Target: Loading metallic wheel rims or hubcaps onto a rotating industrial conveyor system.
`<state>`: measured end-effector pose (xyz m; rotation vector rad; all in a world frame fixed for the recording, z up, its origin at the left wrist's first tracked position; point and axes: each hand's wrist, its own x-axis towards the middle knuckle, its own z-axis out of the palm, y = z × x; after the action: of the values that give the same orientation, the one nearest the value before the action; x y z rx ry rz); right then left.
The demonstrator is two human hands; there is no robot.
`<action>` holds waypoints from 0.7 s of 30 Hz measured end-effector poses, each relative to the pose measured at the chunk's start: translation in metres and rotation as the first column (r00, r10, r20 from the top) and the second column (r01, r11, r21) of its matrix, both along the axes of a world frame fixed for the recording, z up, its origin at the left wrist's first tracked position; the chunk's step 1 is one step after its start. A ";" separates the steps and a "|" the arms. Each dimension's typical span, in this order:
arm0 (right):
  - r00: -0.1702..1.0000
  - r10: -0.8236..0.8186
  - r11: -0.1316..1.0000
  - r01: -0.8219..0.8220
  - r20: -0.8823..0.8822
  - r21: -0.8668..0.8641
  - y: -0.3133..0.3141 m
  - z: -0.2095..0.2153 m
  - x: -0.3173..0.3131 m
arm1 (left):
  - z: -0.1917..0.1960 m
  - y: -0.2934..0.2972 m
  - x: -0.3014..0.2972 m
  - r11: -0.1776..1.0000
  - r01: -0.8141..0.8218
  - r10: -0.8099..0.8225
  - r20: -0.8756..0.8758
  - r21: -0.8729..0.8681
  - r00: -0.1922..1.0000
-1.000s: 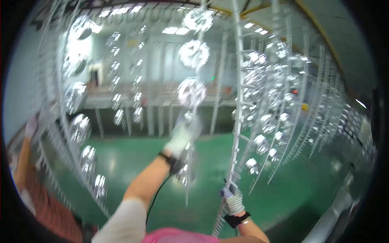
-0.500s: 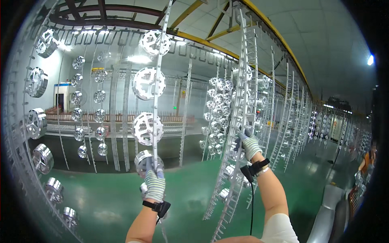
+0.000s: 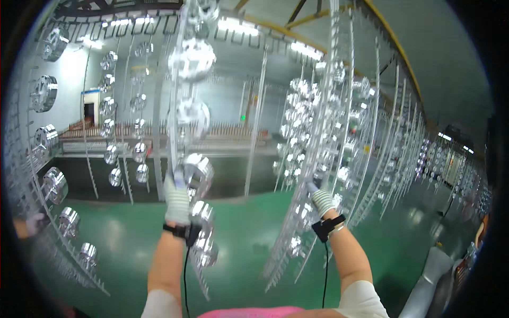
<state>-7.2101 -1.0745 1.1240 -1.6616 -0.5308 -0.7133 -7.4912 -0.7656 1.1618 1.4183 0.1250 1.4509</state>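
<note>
Grasping likely stiff bar (image 3: 173,132) with left grip (image 3: 177,201) at eight o'clock, better held than slippery-looking wheels (image 3: 201,169); cannot tell closure of right grip (image 3: 322,201) at four.

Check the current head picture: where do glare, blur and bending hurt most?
Head view: ceiling lights glare, and a wheel above the left hand is washed out and smeared; head view: both that hand and the right hand look soft; head view: the yellow beam curves, and the corners go black.
</note>
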 end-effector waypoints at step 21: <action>0.239 -0.510 0.860 0.182 -0.827 -0.477 -0.199 -0.290 -0.478 | -0.082 -0.261 -0.039 0.071 0.984 -0.945 0.305 -0.163 0.119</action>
<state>-7.6878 -1.2732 0.8343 -2.1664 0.6963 0.1864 -7.5301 -1.0265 1.0802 0.7164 -0.5919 0.2517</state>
